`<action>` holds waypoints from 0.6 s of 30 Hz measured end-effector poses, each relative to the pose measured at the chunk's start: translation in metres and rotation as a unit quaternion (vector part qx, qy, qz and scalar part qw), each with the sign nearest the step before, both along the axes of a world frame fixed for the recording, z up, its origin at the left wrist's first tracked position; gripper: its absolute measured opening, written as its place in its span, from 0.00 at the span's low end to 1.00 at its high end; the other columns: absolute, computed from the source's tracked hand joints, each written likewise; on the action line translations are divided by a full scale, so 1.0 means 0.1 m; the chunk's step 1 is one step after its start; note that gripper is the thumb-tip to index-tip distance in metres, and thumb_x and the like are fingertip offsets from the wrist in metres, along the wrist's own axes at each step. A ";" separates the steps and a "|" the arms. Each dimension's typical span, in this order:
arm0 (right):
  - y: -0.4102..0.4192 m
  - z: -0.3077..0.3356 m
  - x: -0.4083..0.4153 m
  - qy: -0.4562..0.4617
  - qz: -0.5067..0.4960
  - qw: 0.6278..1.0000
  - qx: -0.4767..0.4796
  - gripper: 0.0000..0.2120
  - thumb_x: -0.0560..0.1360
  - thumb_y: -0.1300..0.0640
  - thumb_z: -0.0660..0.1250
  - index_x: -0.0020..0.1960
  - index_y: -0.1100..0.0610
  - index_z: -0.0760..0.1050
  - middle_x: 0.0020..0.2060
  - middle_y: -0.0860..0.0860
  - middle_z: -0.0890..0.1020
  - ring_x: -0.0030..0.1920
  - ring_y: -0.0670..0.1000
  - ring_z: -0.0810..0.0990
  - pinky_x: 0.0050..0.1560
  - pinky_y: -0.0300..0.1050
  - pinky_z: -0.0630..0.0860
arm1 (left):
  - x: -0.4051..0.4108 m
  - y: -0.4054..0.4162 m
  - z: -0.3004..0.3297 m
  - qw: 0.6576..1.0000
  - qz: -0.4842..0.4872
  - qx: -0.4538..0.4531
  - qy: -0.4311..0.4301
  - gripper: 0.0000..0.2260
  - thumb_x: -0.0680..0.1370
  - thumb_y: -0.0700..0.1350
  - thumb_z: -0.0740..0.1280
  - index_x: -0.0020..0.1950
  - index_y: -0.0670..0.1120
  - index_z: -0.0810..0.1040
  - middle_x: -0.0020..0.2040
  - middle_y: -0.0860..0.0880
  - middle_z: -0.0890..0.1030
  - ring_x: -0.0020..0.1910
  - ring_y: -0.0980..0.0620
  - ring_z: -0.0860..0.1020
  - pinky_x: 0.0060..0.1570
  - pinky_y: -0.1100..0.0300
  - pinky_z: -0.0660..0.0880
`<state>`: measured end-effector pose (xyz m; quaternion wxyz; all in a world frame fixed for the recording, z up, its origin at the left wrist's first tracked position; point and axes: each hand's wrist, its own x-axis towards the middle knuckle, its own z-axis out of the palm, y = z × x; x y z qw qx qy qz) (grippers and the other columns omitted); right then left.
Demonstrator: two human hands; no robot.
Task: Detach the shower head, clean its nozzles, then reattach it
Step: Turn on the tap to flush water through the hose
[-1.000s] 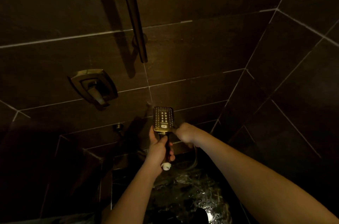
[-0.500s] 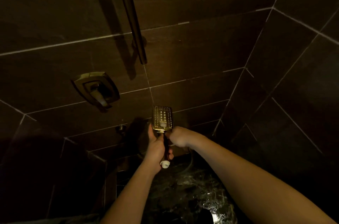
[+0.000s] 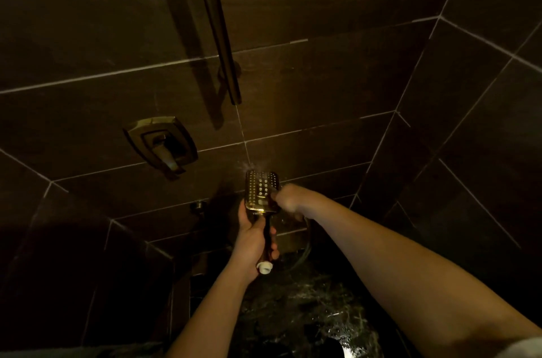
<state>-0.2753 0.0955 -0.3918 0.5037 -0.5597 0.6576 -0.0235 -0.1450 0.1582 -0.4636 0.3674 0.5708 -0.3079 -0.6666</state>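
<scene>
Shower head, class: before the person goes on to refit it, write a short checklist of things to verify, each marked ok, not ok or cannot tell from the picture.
1. Shower head off its hose: ok; the white threaded end of the handle is bare.
2. Firm hold: ok; the left hand grips the handle.
3. Nozzle face in view: ok; rows of nozzles face the camera.
4. Right hand at the nozzles: ok; it touches the right edge of the face, though the hand is blurred.
5. Nozzles clean: cannot tell; the picture is too dark.
6. Hose within reach for refitting: cannot tell; only a dim loop shows behind the right wrist.
</scene>
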 end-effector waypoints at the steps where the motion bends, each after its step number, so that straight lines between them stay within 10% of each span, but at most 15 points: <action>1: 0.00 0.00 -0.02 -0.008 -0.014 1.000 0.009 0.16 0.84 0.53 0.55 0.57 0.61 0.77 0.40 0.53 0.77 0.44 0.53 0.76 0.38 0.44 0.71 | 0.01 0.01 0.01 1.000 0.001 0.000 0.003 0.26 0.86 0.45 0.56 0.75 0.73 0.55 0.38 0.44 0.75 0.26 0.50 0.73 0.25 0.57 0.70; 18: 0.19 -0.12 0.02 0.011 0.011 0.997 0.071 0.16 0.83 0.57 0.54 0.62 0.62 0.76 0.52 0.59 0.79 0.51 0.56 0.77 0.53 0.50 0.74 | -0.02 -0.05 0.06 0.999 0.037 0.023 -0.011 0.26 0.86 0.42 0.55 0.77 0.67 0.54 0.40 0.41 0.77 0.25 0.50 0.74 0.23 0.58 0.71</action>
